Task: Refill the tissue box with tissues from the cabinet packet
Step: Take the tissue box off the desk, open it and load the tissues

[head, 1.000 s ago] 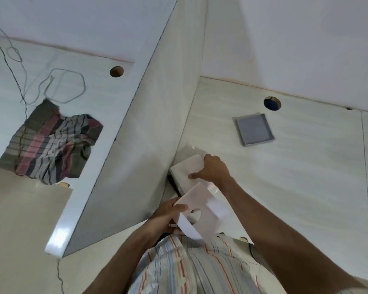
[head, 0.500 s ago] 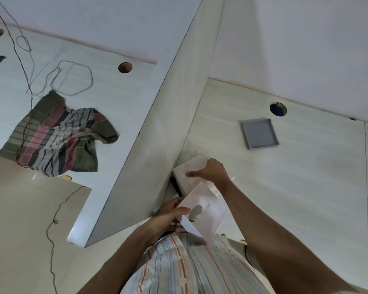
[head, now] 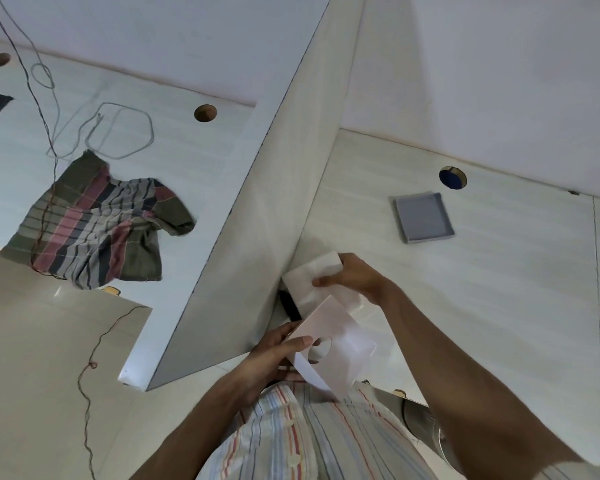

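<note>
A pale pink tissue box [head: 340, 344] with an oval opening and a loose flap is held close to my chest by my left hand [head: 274, 355], thumb on its top face. Just beyond it, a white stack of tissues [head: 314, 280] lies in a clear packet on the shelf, against the cabinet's side panel. My right hand [head: 352, 277] grips this stack from the right, fingers curled over its top. Part of the stack is hidden behind the box.
A tall white divider panel [head: 257, 237] rises left of the tissues. A grey square tray [head: 423, 218] and a round cable hole [head: 452, 177] sit on the right shelf. On the left surface lie a striped cloth [head: 97, 226] and thin wires [head: 118, 133].
The view has drifted so everything sits slightly further right and lower. My right hand has closed further round the tissue stack and lifted it a little; the box in my left hand stays put.
</note>
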